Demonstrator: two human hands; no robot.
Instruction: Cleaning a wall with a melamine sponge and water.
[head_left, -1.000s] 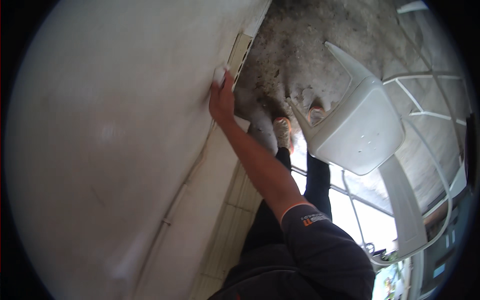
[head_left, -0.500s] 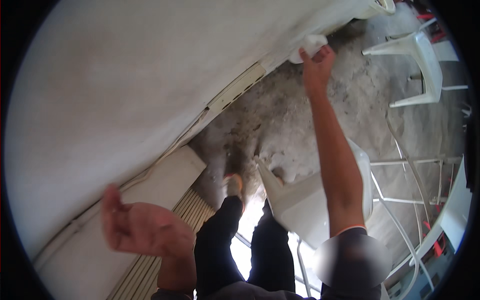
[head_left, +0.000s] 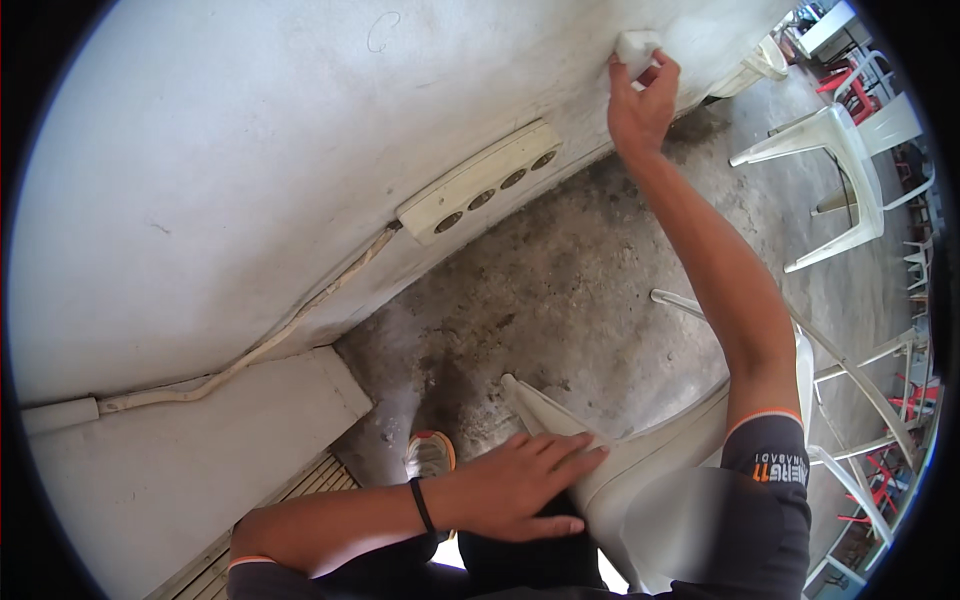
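Observation:
My right hand (head_left: 643, 112) reaches out to the far right and grips a small white sponge-like block (head_left: 636, 44) between thumb and fingers. The block is against the white wall (head_left: 260, 150), above the floor line. My left hand (head_left: 522, 485) lies palm down with fingers stretched out, over my dark-trousered thigh, its fingertips at the edge of a white plastic chair (head_left: 660, 450). It holds nothing. A black band circles the left wrist.
A white multi-socket power strip (head_left: 432, 212) is on the wall, its cable (head_left: 290, 328) running left above a pale ledge (head_left: 190, 440). Stained concrete floor (head_left: 500, 270) lies below. White plastic chairs (head_left: 850, 165) and red furniture (head_left: 890, 400) stand at the right. My shoe (head_left: 430, 455) is near the slatted grate (head_left: 310, 480).
My right hand has moved the block up the wall from near its base. My left hand has come from the left, raised, to rest by the chair. The view has shifted.

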